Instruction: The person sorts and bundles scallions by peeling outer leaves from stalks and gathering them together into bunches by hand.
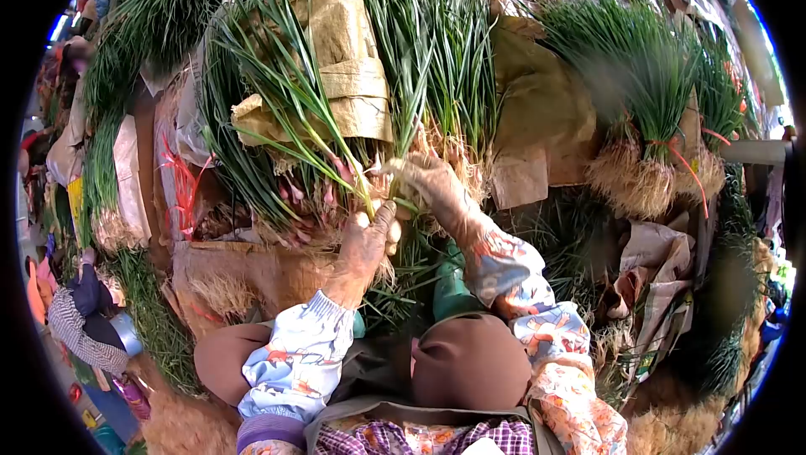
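My left hand (363,252) is closed around the lower ends of a few green onions (323,111), whose long leaves fan up and to the left. Just right of it, my right hand (437,190) has its fingers bent together, slightly blurred, by pale stem ends; what they pinch is unclear. Behind both hands lies a pile of green onions with reddish bulbs (295,195). A tan cloth wrap (348,60) rests over part of that pile. Right of it stand more green onions with pale roots (453,77).
Tied bundles of green onions (638,77) with red string lie at the right. Red plastic string (183,182) hangs at the left. Cardboard (260,270) sits in front of the pile, and leaf scraps (151,312) cover the ground. Another person (88,321) is at far left.
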`<state>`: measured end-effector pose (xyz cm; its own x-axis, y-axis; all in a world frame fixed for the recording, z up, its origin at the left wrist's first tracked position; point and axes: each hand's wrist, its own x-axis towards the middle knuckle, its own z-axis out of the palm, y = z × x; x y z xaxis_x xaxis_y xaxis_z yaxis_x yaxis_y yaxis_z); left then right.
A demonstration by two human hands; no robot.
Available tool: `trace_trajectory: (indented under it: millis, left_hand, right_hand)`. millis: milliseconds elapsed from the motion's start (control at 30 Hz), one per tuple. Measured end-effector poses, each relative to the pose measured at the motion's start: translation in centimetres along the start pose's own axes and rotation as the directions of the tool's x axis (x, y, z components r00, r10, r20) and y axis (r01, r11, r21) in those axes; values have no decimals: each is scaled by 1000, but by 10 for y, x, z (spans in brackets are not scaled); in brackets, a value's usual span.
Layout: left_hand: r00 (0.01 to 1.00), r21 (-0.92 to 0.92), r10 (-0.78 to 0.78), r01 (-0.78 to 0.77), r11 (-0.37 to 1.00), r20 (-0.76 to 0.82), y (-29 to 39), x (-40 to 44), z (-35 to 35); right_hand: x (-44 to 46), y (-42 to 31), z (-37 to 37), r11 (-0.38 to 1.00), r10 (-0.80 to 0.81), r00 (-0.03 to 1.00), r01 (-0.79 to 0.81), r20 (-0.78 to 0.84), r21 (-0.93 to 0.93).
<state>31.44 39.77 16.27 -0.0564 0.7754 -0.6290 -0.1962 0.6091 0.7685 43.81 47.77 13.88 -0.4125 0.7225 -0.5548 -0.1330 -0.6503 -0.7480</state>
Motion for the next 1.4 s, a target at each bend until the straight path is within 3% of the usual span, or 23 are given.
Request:
trace_trajectory:
  millis: [100,233,300,333,367,433,467,500,533,600,667,767,833,867,900,967,1033,1100,1133,1233,1300,1333,1400]
  left_hand:
    - [1000,38,-7,7,999,12,-2,-1,-2]
    - [990,-53,-110,106,993,-83,-9,4,-5]
    - [985,118,-111,127,985,-132,12,-4,5]
    - [994,7,71,-71,997,79,16,-10,2]
    - [926,-140,271,-242,960,261,21,-16,-3]
    - [851,-312,486,-414,855,201,47,-29,-2]
    - [873,-333,482,-434,837,74,54,-31,-3]
    - [888,-353,458,-444,823,-49,57,-32,-5]
    - [907,-390,417,-364,846,58,49,-19,-19]
    - [957,-350,282,-240,905,72,32,-7,-13]
    - [993,-306,31,5,952,115,25,-8,0]
    - [943,-323,-8,121,939,332,31,-10,-4]
    - [976,-227,38,12,974,215,38,-13,-2]
    - [990,-128,96,-83,988,99,39,-14,0]
    - [972,-35,214,-211,977,95,35,-9,-5]
    - [896,111,444,-442,890,11,13,4,-3]
    - [976,196,216,-213,957,6,7,-2,3]
    - [944,350,329,-312,883,12,4,-3,4]
    - [998,13,57,-57,998,33,10,-9,7]
    - [950,-343,59,52,938,306,11,-9,-6]
    - [945,-516,46,135,846,323,8,-9,-4]
    - [945,-558,144,48,829,295,15,-9,3]
    - [981,-473,-21,112,874,194,4,-3,-3]
  right_hand:
    - [11,4,2,999,-22,999,20,-45,-38]
    - [22,40,6,842,-338,918,195,-209,-503]
    - [47,90,-39,-106,-678,706,182,205,-978]
    - [33,62,-50,458,-522,824,56,-218,-887]
    - [15,33,-66,855,-153,854,-137,-497,-499]
    - [45,115,-171,352,-117,926,-299,-359,-887]
    - [25,104,-157,396,128,970,-243,-208,-886]
    - [1,83,-126,103,363,932,-20,19,-994]
    - [-9,62,-101,-72,440,891,161,114,-984]
    - [-4,13,-58,-205,-28,992,117,125,-972]
    - [34,-30,-34,178,-438,899,88,1,-980]
    - [123,-28,-24,-252,-196,973,-170,-122,-953]
    - [112,-60,-29,147,-135,985,-83,-103,-986]
    - [102,-58,-51,417,-400,915,128,-55,-900]
    - [84,-69,-57,477,-451,889,167,-77,-863]
    - [43,-69,-51,963,-171,982,151,-76,-222]
    - [15,-24,-19,667,-493,869,407,40,-624]
    - [0,-4,9,916,-195,974,140,-112,-377]
    - [1,-9,8,970,-82,996,76,-16,-229]
    - [5,-16,18,925,70,989,-114,133,363]
    - [3,-17,14,914,-29,937,-116,347,390]
    - [-10,-30,20,891,97,953,-211,286,402]
    - [-1,-21,22,990,100,989,-110,109,93]
